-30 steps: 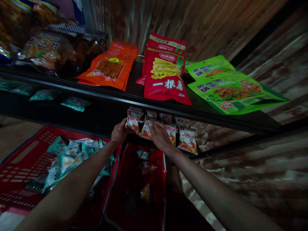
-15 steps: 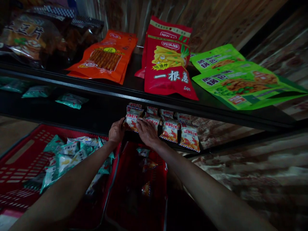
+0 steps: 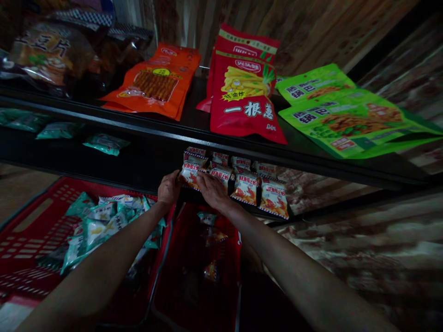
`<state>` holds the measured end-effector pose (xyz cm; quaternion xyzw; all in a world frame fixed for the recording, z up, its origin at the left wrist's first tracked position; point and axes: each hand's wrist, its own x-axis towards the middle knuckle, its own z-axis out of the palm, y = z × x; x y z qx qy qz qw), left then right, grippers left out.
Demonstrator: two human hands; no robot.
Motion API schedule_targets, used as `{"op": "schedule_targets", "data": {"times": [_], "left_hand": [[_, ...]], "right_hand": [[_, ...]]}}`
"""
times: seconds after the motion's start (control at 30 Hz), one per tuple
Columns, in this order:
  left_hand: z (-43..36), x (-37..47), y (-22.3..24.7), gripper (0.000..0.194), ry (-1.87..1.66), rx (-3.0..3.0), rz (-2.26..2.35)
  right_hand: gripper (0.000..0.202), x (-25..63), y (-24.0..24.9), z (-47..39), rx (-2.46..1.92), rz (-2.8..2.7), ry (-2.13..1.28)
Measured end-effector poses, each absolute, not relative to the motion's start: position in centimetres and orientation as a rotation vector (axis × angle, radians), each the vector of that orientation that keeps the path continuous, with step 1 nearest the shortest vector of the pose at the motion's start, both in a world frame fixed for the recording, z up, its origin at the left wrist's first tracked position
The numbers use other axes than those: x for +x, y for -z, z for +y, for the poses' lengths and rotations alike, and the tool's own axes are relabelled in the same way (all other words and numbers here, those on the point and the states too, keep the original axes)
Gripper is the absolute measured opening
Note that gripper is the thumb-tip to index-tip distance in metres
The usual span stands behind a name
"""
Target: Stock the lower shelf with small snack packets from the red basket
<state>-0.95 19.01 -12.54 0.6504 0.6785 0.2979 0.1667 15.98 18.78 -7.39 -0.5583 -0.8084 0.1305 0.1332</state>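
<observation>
On the lower shelf, small white-and-orange snack packets stand in short rows. My left hand [image 3: 169,188] has its fingers curled at the left edge of the front-left snack packet [image 3: 190,171]. From the other side, my right hand [image 3: 212,190] presses its fingers against that packet's right edge, so the packet sits between both hands. The fingertips are partly hidden. Right of my right hand are more of these packets, among them a front one [image 3: 245,188] and the end one [image 3: 273,198].
Below the shelf stand a red basket [image 3: 26,244] with several green-and-white packets and a second red basket [image 3: 230,267] with a few small packets. Green packets [image 3: 106,143] lie further left on the lower shelf. The upper shelf carries orange bags [image 3: 155,85], red bags [image 3: 244,87] and green pouches [image 3: 360,120].
The view has shifted very slightly. Both hands stay at the same front-left packet, with no clear movement of the packets.
</observation>
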Motion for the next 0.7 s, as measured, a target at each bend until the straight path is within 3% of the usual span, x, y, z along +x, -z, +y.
{"op": "schedule_targets", "data": {"times": [0.7], "left_hand": [[17.3, -0.8, 11.2, 0.039, -0.883, 1.791, 1.917]], "right_hand": [[0.051, 17.5, 4.4, 16.6, -1.637, -2.188, -0.297]]}}
